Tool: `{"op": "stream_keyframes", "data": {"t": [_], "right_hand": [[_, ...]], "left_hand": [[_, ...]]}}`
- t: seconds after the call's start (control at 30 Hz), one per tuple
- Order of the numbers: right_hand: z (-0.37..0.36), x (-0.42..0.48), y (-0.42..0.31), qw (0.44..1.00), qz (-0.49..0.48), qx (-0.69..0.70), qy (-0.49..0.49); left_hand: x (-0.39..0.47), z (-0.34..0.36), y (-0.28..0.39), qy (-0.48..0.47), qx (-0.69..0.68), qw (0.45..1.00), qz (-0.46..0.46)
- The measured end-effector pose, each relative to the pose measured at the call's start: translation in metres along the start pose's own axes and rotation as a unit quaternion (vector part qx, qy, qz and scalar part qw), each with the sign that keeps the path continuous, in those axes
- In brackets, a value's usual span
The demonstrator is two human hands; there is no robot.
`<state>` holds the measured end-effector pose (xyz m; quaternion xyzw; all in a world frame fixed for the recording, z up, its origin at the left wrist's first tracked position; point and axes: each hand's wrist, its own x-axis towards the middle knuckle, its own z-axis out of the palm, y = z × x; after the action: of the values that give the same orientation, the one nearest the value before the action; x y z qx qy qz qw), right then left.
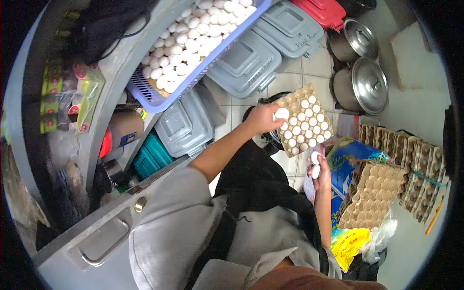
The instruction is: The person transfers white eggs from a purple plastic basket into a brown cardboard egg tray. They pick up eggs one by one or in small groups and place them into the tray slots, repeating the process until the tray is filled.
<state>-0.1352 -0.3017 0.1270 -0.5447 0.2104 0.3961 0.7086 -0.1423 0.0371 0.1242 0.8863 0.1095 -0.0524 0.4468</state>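
Observation:
My left hand (264,117) reaches over a cardboard egg tray (306,92) and grips a white egg (281,113) above its left edge; whether it holds a further egg behind the fingers, I cannot tell. White eggs (304,125) fill many of the tray's cups, while several cups along its upper left side show bare. Just below the tray's lower right corner, my right hand (322,174) holds two white eggs (315,171), one above the other. A blue-purple plastic basket (156,105) heaped with loose white eggs (192,43) stands at the upper left.
Grey lidded bins (243,61) line the tiled floor (286,81) beside the basket. Lidded metal pots (369,86) stand at upper right. Stacked egg trays (373,192) lie right of my right hand, by a blue sack (340,163). A door with a metal handle (105,253) is lower left.

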Motion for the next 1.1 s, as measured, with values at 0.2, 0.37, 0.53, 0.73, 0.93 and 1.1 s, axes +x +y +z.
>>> {"op": "stream_keyframes", "data": {"t": [0.2,0.37,0.53,0.73,0.93,1.1], "right_hand": [[0.111,0.031,-0.084,0.990,-0.073,-0.070,-0.098],[0.246,0.040,-0.157,0.944,-0.151,-0.169,-0.239],[0.384,0.058,-0.171,0.797,-0.331,-0.407,-0.298],[0.515,0.117,-0.134,0.540,-0.390,-0.707,-0.237],[0.545,0.156,-0.088,0.532,-0.349,-0.744,-0.205],[0.532,0.150,-0.098,0.526,-0.362,-0.737,-0.221]], "left_hand": [[-0.064,-0.127,0.067,0.187,-0.068,0.979,0.049],[-0.084,-0.244,0.043,0.336,0.084,0.936,-0.060],[-0.083,-0.305,-0.013,0.303,0.180,0.917,-0.185],[-0.034,-0.298,-0.066,0.194,0.245,0.918,-0.245],[-0.013,-0.282,-0.085,0.236,0.210,0.922,-0.224],[-0.037,-0.279,-0.049,0.292,0.262,0.909,-0.144]]}}
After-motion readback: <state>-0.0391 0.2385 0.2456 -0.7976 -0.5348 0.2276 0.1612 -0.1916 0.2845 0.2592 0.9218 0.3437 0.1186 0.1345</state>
